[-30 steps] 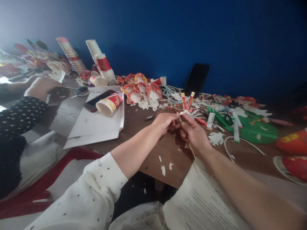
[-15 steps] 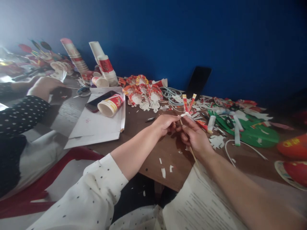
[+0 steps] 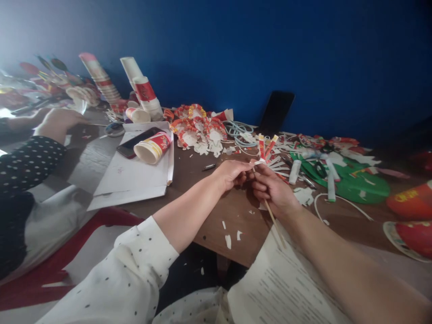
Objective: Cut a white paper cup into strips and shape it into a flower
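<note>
My left hand (image 3: pixel 232 173) is closed in a pinch at a small white paper strip (image 3: pixel 257 162) by the top of a thin wooden stick (image 3: pixel 270 213). Fingers of my right hand (image 3: pixel 275 191) are wrapped round that stick, which slants down toward me. Just above the fingertips, red-and-yellow cut paper strips (image 3: pixel 266 146) fan out, with white strips spreading to the right. My fingers partly hide where paper and stick meet. A printed sheet (image 3: pixel 286 283) lies under the stick's lower end.
A white folder (image 3: pixel 131 180) carries a phone (image 3: pixel 141 141) and paper cups (image 3: pixel 153 147). Cut paper pieces (image 3: pixel 199 128) pile up by the wall. Right are glue sticks (image 3: pixel 330 180) and green paper (image 3: pixel 366 186). Another person's hand (image 3: pixel 59 122) is at left.
My hands stay together at the stick's top with only slight finger shifts. The whole view has slid a little, so things appear slightly further left.
</note>
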